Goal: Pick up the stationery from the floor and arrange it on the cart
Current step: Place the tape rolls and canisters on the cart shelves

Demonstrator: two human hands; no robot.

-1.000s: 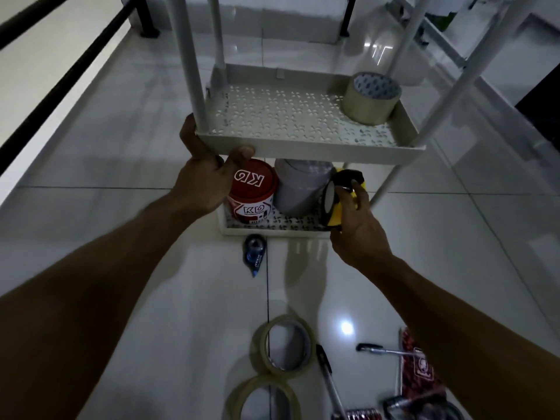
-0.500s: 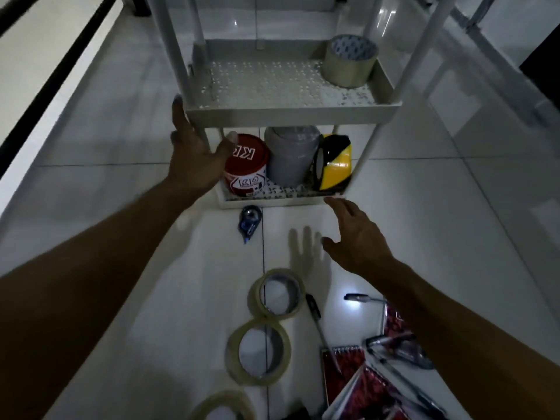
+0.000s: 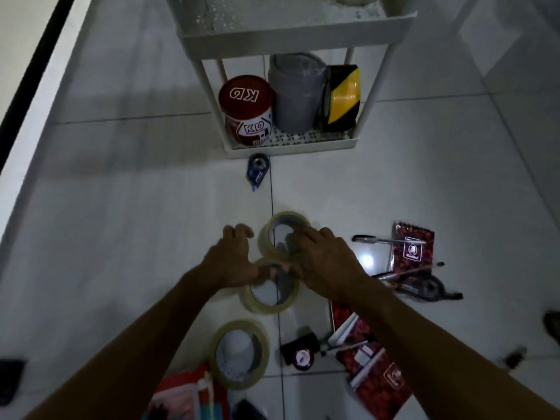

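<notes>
We look down at a tiled floor [image 3: 121, 237] strewn with stationery. Nearest us lies a clear tape roll [image 3: 239, 353]. Beyond it, our left hand [image 3: 233, 262] and right hand [image 3: 324, 262] reach two more tape rolls [image 3: 269, 295]; whether either grip has closed on one, we cannot tell. Past the rolls lies a correction tape [image 3: 257, 171], then the white cart [image 3: 291, 40], its bottom shelf holding a red tin [image 3: 247, 107].
</notes>
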